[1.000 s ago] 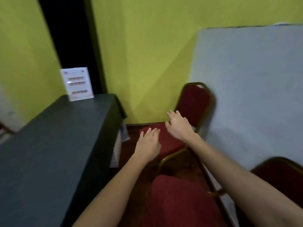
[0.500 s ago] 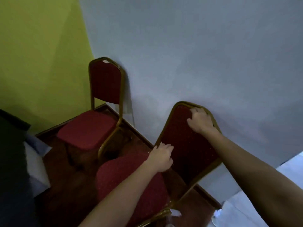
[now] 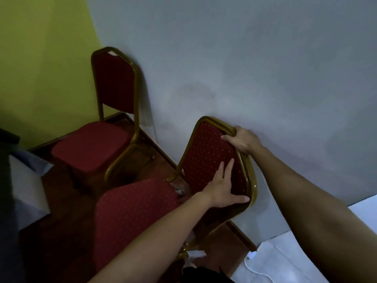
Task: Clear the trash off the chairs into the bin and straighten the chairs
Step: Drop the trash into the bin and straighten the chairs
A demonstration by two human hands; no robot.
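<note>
Two red padded chairs with gold metal frames stand by the grey wall. On the near chair (image 3: 204,154), my right hand (image 3: 242,140) grips the top corner of the backrest. My left hand (image 3: 223,189) lies flat on the backrest's lower front with fingers spread, the thumb at the frame's edge. Its dotted red seat (image 3: 132,213) reaches toward me. The far chair (image 3: 91,146) stands in the corner with a bare seat. A small crumpled scrap (image 3: 180,189) lies in the gap between the near chair's seat and backrest. White paper trash (image 3: 195,254) lies on the floor under the seat's front.
A dark table with a pale cloth (image 3: 24,180) fills the left edge. The yellow wall (image 3: 40,58) meets the grey wall (image 3: 244,58) behind the far chair. A white cable (image 3: 257,266) lies on pale floor tiles at the lower right. Dark wooden floor shows between the chairs.
The view has swung right from the corner chair to the near chair. Both hands left the far chair's seat; the right took the near backrest's top, the left moved up onto its front.
</note>
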